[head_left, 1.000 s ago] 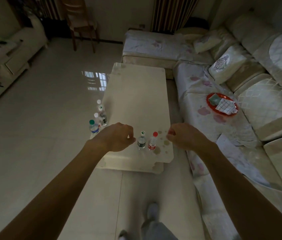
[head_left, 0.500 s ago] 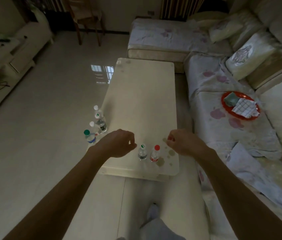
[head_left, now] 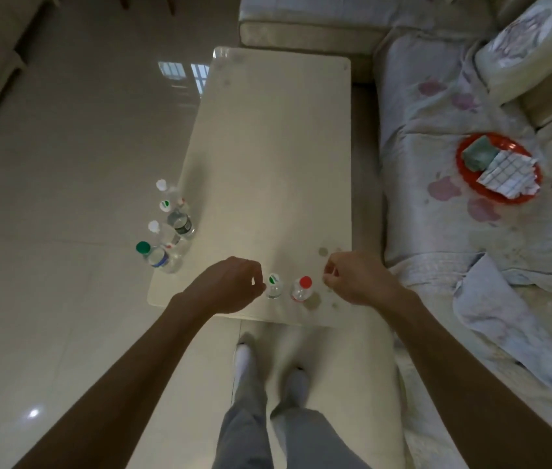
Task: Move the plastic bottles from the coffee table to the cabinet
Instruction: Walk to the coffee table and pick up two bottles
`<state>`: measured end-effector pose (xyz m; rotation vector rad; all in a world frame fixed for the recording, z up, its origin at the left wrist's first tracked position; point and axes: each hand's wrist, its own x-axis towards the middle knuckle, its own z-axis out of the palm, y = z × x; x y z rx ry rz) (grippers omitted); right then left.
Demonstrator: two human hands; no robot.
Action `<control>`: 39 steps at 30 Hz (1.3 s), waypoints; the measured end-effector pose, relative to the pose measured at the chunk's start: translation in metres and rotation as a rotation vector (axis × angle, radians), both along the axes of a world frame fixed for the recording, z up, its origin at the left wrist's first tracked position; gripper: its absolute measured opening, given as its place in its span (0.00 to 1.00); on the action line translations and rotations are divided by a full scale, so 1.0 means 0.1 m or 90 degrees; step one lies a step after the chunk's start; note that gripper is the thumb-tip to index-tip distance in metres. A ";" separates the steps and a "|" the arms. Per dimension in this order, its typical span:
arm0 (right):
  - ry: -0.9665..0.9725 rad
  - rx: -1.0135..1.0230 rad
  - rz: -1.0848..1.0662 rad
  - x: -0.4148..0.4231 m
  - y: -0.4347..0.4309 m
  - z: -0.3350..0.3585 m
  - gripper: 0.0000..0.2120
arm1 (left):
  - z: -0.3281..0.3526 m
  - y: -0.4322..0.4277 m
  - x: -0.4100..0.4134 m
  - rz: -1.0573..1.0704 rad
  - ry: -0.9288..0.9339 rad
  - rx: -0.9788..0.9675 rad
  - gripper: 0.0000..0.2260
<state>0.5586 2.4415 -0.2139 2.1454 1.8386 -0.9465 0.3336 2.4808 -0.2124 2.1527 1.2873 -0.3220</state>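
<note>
Two small clear plastic bottles stand upright near the front edge of the cream coffee table (head_left: 268, 147): one with a white-and-green cap (head_left: 273, 285) and one with a red cap (head_left: 302, 288). My left hand (head_left: 230, 284) hovers just left of the green-capped bottle, fingers curled, holding nothing. My right hand (head_left: 352, 282) is just right of the red-capped bottle, fingers also curled and empty. Several more bottles (head_left: 168, 228) stand in a cluster at the table's left edge, one with a dark green cap (head_left: 152, 253).
A sofa (head_left: 454, 198) with a floral cover runs along the table's right side and far end; a red tray (head_left: 498, 167) with a sponge and cloth lies on it. Glossy tiled floor (head_left: 64, 198) lies to the left. My legs and feet are below the table's front edge.
The view has tilted down and come closer to the table. Both hands stay on either side of the two front bottles, now slightly nearer them.
</note>
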 end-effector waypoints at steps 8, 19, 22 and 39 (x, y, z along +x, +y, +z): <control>0.029 -0.061 -0.076 -0.03 0.16 -0.95 0.13 | -0.99 0.33 0.11 -0.015 -0.020 -0.055 0.12; 0.071 -0.063 -0.193 0.07 0.16 -2.27 0.26 | -2.41 0.48 0.22 0.026 -0.035 -0.105 0.27; 0.097 -0.062 -0.219 0.11 0.15 -2.55 0.32 | -2.70 0.46 0.21 0.033 -0.055 -0.119 0.28; 0.256 0.061 -0.256 -0.02 0.00 -3.40 0.39 | -3.52 0.22 0.31 0.179 -0.255 -0.062 0.32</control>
